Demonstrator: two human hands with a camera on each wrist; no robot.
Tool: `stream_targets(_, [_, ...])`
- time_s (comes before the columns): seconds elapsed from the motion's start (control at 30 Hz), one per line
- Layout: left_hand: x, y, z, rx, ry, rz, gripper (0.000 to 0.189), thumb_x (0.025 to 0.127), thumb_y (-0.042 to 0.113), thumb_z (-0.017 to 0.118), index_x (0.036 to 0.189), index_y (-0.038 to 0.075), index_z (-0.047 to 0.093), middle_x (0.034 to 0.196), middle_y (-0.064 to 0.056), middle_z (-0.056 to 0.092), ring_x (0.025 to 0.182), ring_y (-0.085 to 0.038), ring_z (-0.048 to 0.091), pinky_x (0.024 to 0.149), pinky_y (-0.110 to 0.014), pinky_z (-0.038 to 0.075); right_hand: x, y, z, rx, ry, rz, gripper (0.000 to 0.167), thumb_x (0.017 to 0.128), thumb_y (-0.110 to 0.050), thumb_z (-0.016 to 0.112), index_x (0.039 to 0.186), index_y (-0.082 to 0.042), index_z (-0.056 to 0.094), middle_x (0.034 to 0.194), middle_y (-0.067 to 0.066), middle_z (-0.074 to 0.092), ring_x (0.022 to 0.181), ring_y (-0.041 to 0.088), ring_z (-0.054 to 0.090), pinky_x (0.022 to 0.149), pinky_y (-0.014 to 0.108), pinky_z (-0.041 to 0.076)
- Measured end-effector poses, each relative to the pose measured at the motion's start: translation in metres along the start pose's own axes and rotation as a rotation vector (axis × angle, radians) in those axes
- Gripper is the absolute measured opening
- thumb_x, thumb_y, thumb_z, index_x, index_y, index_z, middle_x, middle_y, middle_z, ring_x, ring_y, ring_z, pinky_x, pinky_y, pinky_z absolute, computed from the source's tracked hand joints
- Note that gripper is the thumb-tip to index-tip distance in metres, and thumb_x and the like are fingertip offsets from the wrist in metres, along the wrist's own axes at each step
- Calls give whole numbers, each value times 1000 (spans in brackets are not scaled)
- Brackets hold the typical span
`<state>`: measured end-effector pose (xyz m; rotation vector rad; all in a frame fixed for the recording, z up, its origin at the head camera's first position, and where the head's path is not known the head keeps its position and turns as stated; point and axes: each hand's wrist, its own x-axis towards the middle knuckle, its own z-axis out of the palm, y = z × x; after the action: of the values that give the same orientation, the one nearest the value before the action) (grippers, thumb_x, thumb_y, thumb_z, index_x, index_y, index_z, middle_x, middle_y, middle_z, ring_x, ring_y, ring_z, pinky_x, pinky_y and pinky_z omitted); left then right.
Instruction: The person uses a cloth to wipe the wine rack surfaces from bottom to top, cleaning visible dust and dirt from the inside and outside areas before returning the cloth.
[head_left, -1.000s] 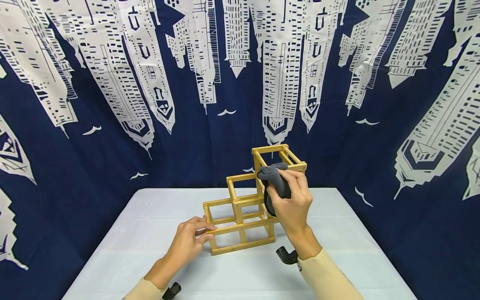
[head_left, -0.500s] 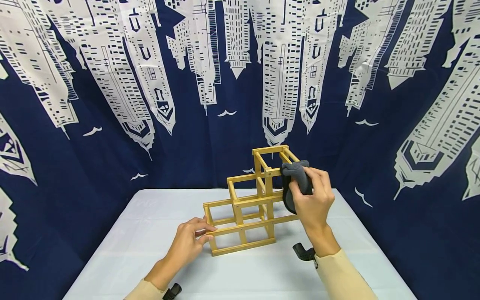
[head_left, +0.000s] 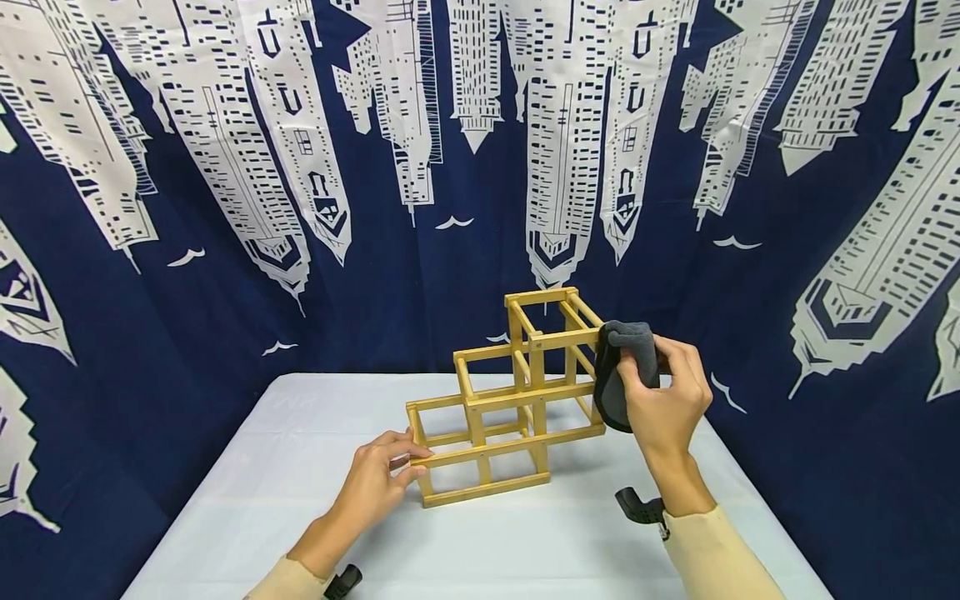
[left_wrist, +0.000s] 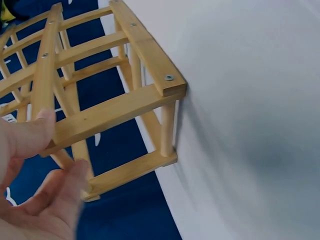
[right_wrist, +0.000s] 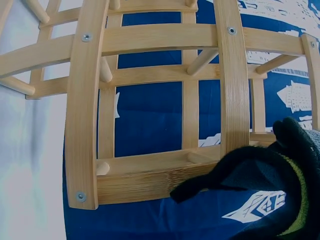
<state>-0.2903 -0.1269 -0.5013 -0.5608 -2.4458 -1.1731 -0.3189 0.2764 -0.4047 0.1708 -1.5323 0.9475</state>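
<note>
A stepped, open-framed wooden rack (head_left: 538, 367) stands on the table, rising in tiers toward the right. Its right part juts out past the lowest section. My left hand (head_left: 378, 475) pinches the rack's left end at a front corner; in the left wrist view the thumb and fingers (left_wrist: 72, 187) lie on either side of a corner of the wood. My right hand (head_left: 671, 404) grips a folded dark grey cloth (head_left: 633, 367) against the upper right end of the rack. In the right wrist view the cloth (right_wrist: 287, 145) shows a black edge and a yellow-green strip, beside the slats.
A white cloth covers the table (head_left: 300, 450). Behind and at both sides hangs a navy curtain (head_left: 375, 308) printed with white buildings. A black device sits on each wrist, one being the right wrist device (head_left: 637, 506).
My right hand has moved right with the cloth, from the rack's middle upright along the front to its right end. The left hand and the rack have stayed in place.
</note>
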Motion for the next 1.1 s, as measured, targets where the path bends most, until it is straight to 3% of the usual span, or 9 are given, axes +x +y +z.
stream_targets(0.17, [2,10,-5,184,-5,20,31,95,10,98,123,20,90,136,-13,85,135,-40,80,114,-59,66,-6,-1,-12,-7,6,26,28,91,7,91,118,6,86,112,27,80,100,-12,63,90,9,51])
stream_targets(0.37, [19,40,-5,213,94,166,52,97,17,98,147,17,81,143,-11,80,131,-35,79,107,-55,70,-19,2,-35,-61,7,57,28,90,7,92,118,7,86,109,26,80,99,-15,60,87,8,48])
stream_targets(0.43, [28,54,-3,194,134,243,53,97,16,98,147,16,80,144,-11,79,132,-33,78,105,-52,71,-26,3,-43,-76,-4,81,29,91,5,92,119,6,86,107,16,81,97,-15,61,87,7,49])
stream_targets(0.53, [44,72,1,192,160,358,52,97,14,98,146,16,81,143,-11,78,134,-33,76,104,-48,72,-35,5,-55,-96,-39,126,29,93,1,92,121,4,86,108,-11,78,96,-14,63,87,5,51])
stream_targets(0.63, [60,86,7,220,118,428,47,100,15,96,144,15,82,139,-9,78,130,-31,75,100,-43,72,-43,7,-62,-119,-76,160,30,94,-2,92,123,5,86,111,-28,69,95,-15,64,86,4,52])
stream_targets(0.7, [70,93,11,251,60,450,41,101,14,94,141,14,84,133,-6,81,124,-29,75,98,-40,71,-48,8,-66,-130,-86,172,30,94,-2,92,122,5,86,110,-25,71,94,-16,64,86,3,51])
stream_targets(0.83, [85,101,16,310,-61,445,29,103,8,90,132,10,87,120,-5,86,111,-25,79,95,-38,69,-59,7,-71,-135,-108,186,31,91,2,93,121,6,85,108,-13,75,91,-16,64,87,1,52])
stream_targets(0.93, [91,103,19,329,-124,427,27,104,3,87,130,8,88,115,-5,87,107,-24,82,100,-39,71,-64,4,-77,-143,-118,191,31,90,3,94,120,5,86,109,-16,74,91,-17,65,88,0,52])
stream_targets(1.1, [94,103,20,273,-134,399,30,102,-6,84,129,7,88,112,-5,86,106,-25,84,109,-43,70,-71,0,-91,-162,-128,197,32,88,4,95,119,5,86,110,-29,70,90,-18,65,87,-1,52])
